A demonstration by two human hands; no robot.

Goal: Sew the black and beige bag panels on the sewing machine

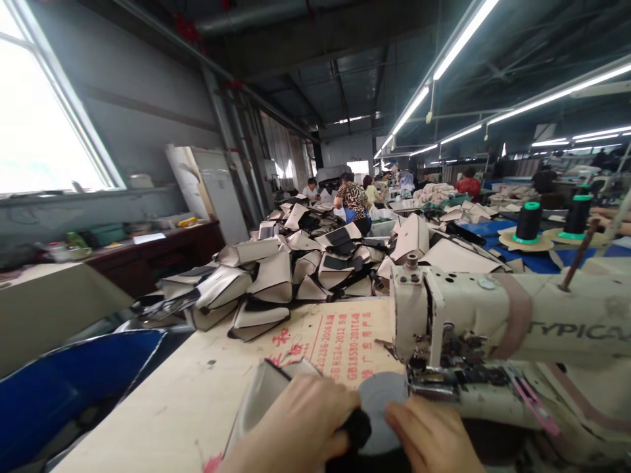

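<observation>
Near edge, centre: my left hand [300, 427] pinches the beige-and-black workpiece [261, 397]; my right hand [431, 437] presses flat, fingers extended, on its grey panel [379, 407], just beside the sewing machine [493, 315] head.

Both hands [365, 437] press a workpiece [377, 410] at the sewing machine [493, 322].

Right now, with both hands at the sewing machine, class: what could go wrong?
1. The right hand lies close under the needle area of the sewing machine; fingers might get caught.
2. The left hand covers the folded workpiece, so it may feed crooked.
3. The heap of pieces could slide onto the table.
</observation>
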